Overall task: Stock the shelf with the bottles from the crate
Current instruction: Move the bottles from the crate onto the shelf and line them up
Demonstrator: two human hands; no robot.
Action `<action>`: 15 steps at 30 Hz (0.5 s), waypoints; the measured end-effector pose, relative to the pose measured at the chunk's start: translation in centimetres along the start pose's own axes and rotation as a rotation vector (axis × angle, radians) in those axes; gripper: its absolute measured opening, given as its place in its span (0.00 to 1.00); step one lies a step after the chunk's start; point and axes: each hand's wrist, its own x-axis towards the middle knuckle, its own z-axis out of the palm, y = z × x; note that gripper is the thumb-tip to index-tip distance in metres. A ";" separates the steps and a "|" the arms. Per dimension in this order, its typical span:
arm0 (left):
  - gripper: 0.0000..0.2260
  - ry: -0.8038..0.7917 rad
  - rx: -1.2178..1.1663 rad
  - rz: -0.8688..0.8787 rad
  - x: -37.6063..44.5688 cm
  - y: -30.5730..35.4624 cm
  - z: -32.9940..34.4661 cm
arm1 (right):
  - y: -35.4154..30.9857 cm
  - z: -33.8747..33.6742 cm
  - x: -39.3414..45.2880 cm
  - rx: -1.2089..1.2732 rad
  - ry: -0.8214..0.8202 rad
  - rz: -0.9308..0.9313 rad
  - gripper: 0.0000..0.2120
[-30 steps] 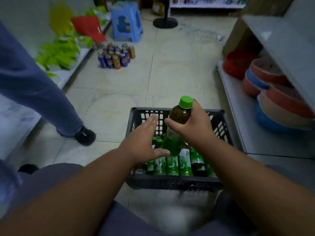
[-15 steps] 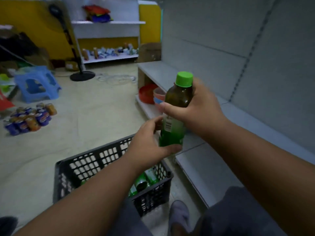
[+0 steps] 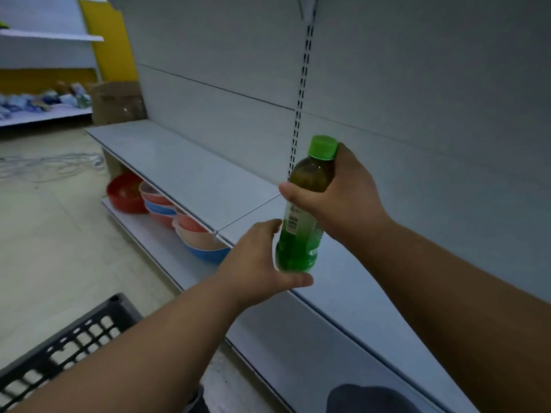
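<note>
Bottle (image 3: 301, 231) hangs above the shelf (image 3: 190, 177), right hand (image 3: 343, 201) wrapped around its neck, left hand (image 3: 256, 263) cupping the base, seemingly touching. Set down crooked, it may topple.

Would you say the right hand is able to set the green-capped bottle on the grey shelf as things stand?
Probably yes: the right hand holds the green-capped bottle upright above the grey shelf, with bare surface below.
</note>
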 end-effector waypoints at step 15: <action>0.62 -0.175 0.600 0.006 12.6 -9.3 6.5 | 10.9 6.8 5.5 0.032 0.025 0.219 0.31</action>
